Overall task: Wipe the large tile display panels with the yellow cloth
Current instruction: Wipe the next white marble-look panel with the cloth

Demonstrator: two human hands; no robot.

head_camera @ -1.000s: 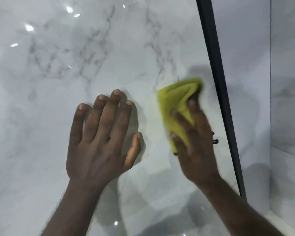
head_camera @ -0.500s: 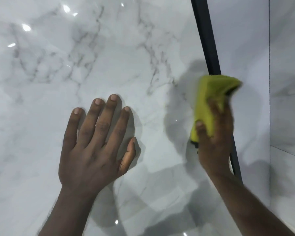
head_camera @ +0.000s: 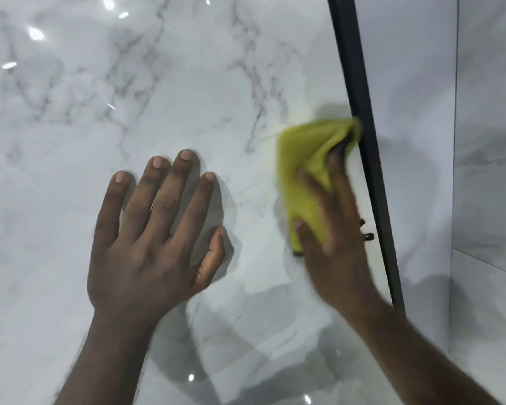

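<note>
Rightward, black frame strip [head_camera: 371, 159] touching yellow cloth [head_camera: 307, 153], neighbouring panel [head_camera: 415, 112] beyond.

- Motion blur over right hand [head_camera: 336, 229] and yellow cloth [head_camera: 307, 159]; near part of cloth hidden under that hand.
- Small black object [head_camera: 369, 236] just right of that hand, mostly hidden, unidentifiable.
- Black frame strip [head_camera: 362, 112] cut off at far edge, near end hidden behind right forearm [head_camera: 406, 346].

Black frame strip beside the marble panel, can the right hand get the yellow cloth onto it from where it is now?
Probably yes. The right hand holds the yellow cloth against the marble panel right beside the black strip; the cloth's upper corner meets the strip, and nothing lies between them.
</note>
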